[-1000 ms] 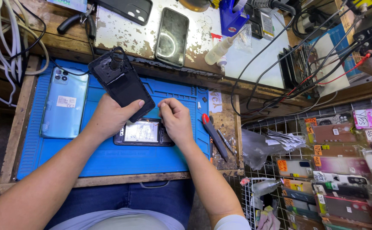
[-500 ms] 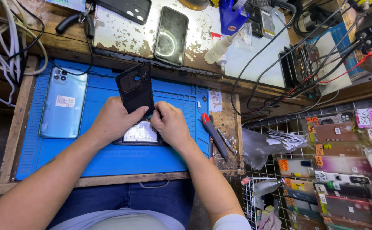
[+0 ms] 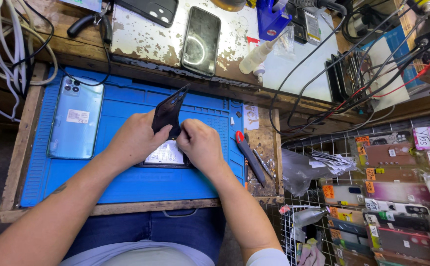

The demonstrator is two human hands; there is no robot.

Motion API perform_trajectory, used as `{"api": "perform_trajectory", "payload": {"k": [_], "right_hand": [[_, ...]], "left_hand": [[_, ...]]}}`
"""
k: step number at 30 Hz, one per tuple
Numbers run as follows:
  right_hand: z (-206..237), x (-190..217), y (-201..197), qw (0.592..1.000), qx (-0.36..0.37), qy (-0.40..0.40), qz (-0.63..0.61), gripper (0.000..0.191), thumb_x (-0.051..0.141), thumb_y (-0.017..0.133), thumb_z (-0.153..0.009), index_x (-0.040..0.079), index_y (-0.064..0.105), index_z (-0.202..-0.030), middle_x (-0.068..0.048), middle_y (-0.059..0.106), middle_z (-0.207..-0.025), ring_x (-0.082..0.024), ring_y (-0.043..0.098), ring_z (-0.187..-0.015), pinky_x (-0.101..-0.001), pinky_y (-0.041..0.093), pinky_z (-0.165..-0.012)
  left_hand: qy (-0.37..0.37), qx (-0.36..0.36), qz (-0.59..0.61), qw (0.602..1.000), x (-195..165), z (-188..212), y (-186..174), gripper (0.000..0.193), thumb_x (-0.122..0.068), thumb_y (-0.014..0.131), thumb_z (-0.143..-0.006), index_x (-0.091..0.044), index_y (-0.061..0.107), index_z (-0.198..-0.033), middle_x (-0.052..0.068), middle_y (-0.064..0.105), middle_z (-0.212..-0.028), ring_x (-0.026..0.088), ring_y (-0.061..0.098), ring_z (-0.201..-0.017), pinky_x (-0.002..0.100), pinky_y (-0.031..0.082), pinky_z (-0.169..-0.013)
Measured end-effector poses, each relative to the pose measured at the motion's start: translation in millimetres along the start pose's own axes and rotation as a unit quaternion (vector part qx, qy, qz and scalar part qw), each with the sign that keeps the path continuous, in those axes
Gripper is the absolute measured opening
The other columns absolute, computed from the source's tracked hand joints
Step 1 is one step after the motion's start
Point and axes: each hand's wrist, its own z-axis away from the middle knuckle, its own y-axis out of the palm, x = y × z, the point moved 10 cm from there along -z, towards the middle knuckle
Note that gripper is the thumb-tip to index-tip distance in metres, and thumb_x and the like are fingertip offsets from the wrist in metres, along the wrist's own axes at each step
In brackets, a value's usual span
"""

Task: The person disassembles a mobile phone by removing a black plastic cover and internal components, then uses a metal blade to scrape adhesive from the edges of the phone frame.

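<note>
Blue mat (image 3: 126, 182) lies under both hands. Left of the grip rests a light blue phone (image 3: 75, 120). The left hand (image 3: 135, 139) pinches the black back cover (image 3: 168, 112), lifted above the opened phone (image 3: 165, 155). The right hand (image 3: 201, 144) is closed at its lower edge. This cover looks thin, light and bendable, best held at the edges. A red screwdriver (image 3: 248, 156) lies right.

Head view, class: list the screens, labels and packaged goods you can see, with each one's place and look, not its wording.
Black phone: face up on the worn white board, dark screen.
White label: small rectangle on the light blue phone, left on the blue mat.
Packaged phone cases: on the wire rack, right, with orange tags.
</note>
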Motion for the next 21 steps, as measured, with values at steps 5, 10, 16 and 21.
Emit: {"api": "perform_trajectory", "payload": {"k": [5, 10, 16, 21], "right_hand": [[0, -14, 2, 0.993, 0.024, 0.058, -0.103, 0.006, 0.003, 0.064, -0.082, 0.001, 0.062, -0.086, -0.016, 0.066, -0.077, -0.031, 0.068, -0.069, -0.0381, 0.053, -0.064], [1, -24, 0, 0.991, 0.009, 0.072, -0.112, 0.004, 0.003, 0.064, -0.084, 0.001, 0.064, -0.087, -0.012, 0.066, -0.075, -0.020, 0.066, -0.065, -0.0323, 0.053, -0.062], [10, -70, 14, 0.939, 0.029, 0.200, -0.279, 0.008, 0.007, 0.063, -0.093, 0.001, 0.066, -0.089, 0.005, 0.055, -0.071, 0.000, 0.046, -0.066, -0.0213, 0.038, -0.056], [18, -90, 24, 0.853, 0.022, 0.246, -0.460, 0.009, 0.008, 0.062, -0.099, 0.003, 0.066, -0.092, 0.004, 0.056, -0.070, -0.004, 0.048, -0.059, -0.0220, 0.037, -0.051]], "left_hand": [[0.016, 0.003, 0.006, 1.000, -10, 1, -4, 0.027, -0.018, 0.072, -0.087, -0.001, 0.064, -0.106, 0.024, 0.070, -0.080, 0.045, 0.067, -0.073, 0.052, 0.053, -0.063], [0.022, 0.025, -0.028, 0.999, -12, 3, 1, 0.023, -0.019, 0.071, -0.090, -0.003, 0.062, -0.104, 0.022, 0.070, -0.078, 0.044, 0.068, -0.074, 0.052, 0.052, -0.064], [-0.048, 0.007, -0.004, 0.999, 9, 2, -2, 0.027, -0.021, 0.075, -0.086, -0.001, 0.066, -0.102, 0.024, 0.071, -0.078, 0.044, 0.068, -0.073, 0.049, 0.054, -0.064], [-0.095, 0.013, 0.065, 0.993, 25, 2, 1, 0.030, -0.024, 0.076, -0.083, 0.002, 0.069, -0.096, 0.021, 0.073, -0.077, 0.035, 0.074, -0.070, 0.042, 0.056, -0.064]]}}
